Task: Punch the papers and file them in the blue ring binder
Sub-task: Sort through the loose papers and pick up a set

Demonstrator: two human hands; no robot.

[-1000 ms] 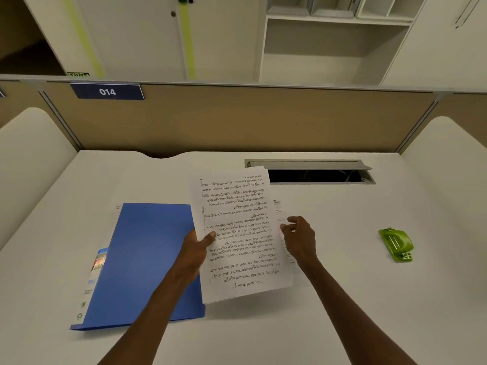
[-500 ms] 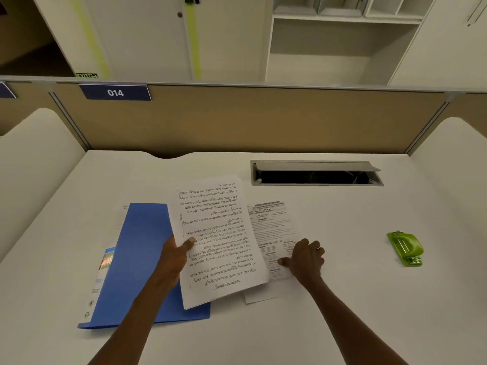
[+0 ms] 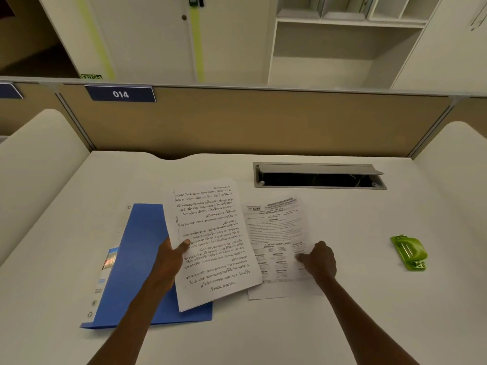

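A closed blue ring binder (image 3: pixel 137 262) lies on the white desk (image 3: pixel 263 333) at the left. My left hand (image 3: pixel 171 256) grips a sheaf of handwritten sheets (image 3: pixel 213 241) by its left edge, thumb on top, holding it tilted above the binder's right side. A printed sheet (image 3: pixel 276 233) lies flat on the desk to the right of the sheaf. My right hand (image 3: pixel 317 260) pinches this sheet's right edge, fingers curled and thumb on the paper. A green hole punch (image 3: pixel 408 252) sits apart at the far right of the desk.
An open cable hatch (image 3: pixel 319 176) is set in the desk behind the papers. A tan partition (image 3: pixel 263 122) with a "014" label (image 3: pixel 120 94) closes the back. Rounded white dividers stand at both sides.
My left hand has carried the handwritten sheaf leftward over the binder, uncovering the printed sheet. My right hand let go of the sheaf, dropped to the desk and took the printed sheet's edge.
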